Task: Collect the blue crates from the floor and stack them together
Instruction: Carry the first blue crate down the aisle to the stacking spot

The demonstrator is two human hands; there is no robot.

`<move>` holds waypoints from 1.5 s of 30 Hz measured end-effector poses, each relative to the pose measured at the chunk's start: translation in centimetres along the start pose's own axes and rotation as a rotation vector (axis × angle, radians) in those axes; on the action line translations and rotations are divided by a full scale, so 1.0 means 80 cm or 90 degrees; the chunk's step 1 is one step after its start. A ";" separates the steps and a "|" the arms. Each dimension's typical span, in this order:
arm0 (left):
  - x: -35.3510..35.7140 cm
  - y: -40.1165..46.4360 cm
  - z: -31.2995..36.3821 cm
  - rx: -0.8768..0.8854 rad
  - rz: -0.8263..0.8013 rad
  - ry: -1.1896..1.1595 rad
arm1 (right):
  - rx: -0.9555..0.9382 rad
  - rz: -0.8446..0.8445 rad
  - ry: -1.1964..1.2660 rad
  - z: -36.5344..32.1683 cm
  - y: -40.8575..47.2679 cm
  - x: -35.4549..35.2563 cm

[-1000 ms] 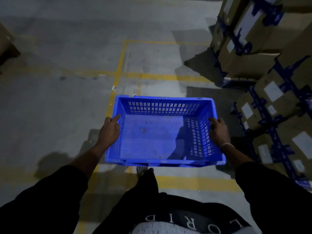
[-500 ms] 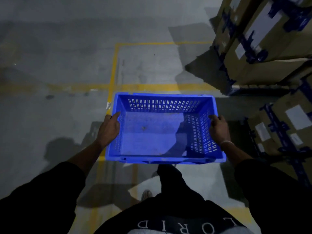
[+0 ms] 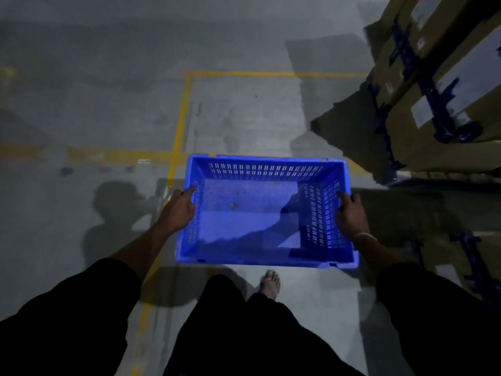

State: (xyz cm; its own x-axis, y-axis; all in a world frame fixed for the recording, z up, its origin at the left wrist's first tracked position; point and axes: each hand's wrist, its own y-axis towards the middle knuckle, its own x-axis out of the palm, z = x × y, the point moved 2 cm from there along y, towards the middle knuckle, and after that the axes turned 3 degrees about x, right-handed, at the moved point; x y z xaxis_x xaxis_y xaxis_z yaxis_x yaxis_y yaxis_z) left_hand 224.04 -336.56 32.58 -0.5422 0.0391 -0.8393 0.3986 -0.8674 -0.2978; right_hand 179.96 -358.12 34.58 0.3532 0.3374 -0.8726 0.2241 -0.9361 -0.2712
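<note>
Concrete floor (image 3: pixel 81 213) lies below the crate (image 3: pixel 267 213); left hand (image 3: pixel 177 210) and right hand (image 3: pixel 351 215) grip its side rims. It looks light, stiff, empty.

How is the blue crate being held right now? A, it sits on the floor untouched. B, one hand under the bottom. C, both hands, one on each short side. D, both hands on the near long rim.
C: the left hand grips the blue crate at its left short side and the right hand grips its right one, carrying it above the floor.
</note>
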 end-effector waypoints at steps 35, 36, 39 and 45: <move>0.447 0.709 -0.242 -0.055 -0.069 -0.178 | 0.073 -0.055 -0.016 0.130 0.693 0.537; 0.455 0.716 -0.243 -0.055 -0.067 -0.170 | 0.070 -0.053 -0.017 0.135 0.701 0.545; 0.473 0.724 -0.243 -0.048 -0.047 -0.143 | 0.057 -0.055 -0.014 0.149 0.716 0.565; 0.488 0.715 -0.210 -0.020 -0.050 -0.029 | -0.009 -0.055 -0.039 0.155 0.702 0.577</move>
State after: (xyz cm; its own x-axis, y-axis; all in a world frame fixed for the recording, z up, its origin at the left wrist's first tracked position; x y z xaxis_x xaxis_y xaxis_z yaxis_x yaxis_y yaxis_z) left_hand 238.10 -376.31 -24.90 -0.6047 0.0831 -0.7921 0.3760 -0.8469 -0.3760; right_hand 197.55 -396.33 -25.93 0.2755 0.4093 -0.8698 0.2644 -0.9022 -0.3408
